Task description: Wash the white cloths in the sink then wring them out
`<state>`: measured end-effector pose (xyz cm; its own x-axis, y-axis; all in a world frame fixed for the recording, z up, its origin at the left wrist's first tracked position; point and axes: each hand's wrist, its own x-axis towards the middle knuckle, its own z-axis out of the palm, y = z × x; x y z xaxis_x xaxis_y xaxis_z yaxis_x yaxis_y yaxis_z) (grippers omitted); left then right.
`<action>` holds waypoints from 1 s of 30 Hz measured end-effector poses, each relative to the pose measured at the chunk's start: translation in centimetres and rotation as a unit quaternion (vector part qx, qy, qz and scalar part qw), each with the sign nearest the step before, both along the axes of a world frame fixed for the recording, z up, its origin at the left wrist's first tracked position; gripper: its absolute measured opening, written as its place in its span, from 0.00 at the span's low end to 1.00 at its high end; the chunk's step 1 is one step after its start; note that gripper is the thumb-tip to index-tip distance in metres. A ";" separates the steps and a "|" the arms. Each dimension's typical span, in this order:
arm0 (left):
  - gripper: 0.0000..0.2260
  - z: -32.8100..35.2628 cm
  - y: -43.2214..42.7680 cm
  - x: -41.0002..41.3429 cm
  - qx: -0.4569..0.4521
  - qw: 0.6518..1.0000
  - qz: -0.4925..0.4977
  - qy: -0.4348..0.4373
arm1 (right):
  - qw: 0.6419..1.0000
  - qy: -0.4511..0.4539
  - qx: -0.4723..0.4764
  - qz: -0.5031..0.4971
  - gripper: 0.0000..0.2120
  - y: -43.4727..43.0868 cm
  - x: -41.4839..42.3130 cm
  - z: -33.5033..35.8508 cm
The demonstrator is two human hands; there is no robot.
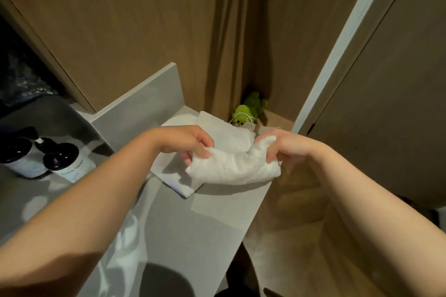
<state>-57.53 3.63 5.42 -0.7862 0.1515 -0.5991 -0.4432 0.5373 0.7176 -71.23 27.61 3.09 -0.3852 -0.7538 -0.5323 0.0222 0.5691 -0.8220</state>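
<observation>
A crumpled white cloth (233, 168) hangs between both hands just above the grey counter (193, 224). My left hand (190, 143) pinches its left end, fingers curled round the fabric. My right hand (282, 148) grips its right end, with a tuft of cloth sticking up above the fingers. Under and behind it, a second white cloth (226, 135) lies flat on the counter near the far corner, one of its corners (185, 188) reaching toward me. No sink is in view.
Dark-capped bottles (65, 164) stand on the lower ledge at left. A grey upstand (144, 106) rises behind the counter. A green plush toy (248, 111) sits in the wooden corner. The counter's right edge drops to a wood floor (301, 236). A white door frame (337, 50) slants on the right.
</observation>
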 end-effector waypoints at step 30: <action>0.18 0.9 -0.9 -6.6 0.160 0.746 0.615 0.198 | 0.885 0.456 -0.087 -0.044 0.18 -8.3 -3.9 -0.4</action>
<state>-64.15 2.73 6.35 -0.5549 -0.7450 -0.3702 -0.1780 -0.3284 0.9276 -75.17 19.28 2.72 -0.6567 -0.7389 0.1509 -0.6570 0.4623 -0.5956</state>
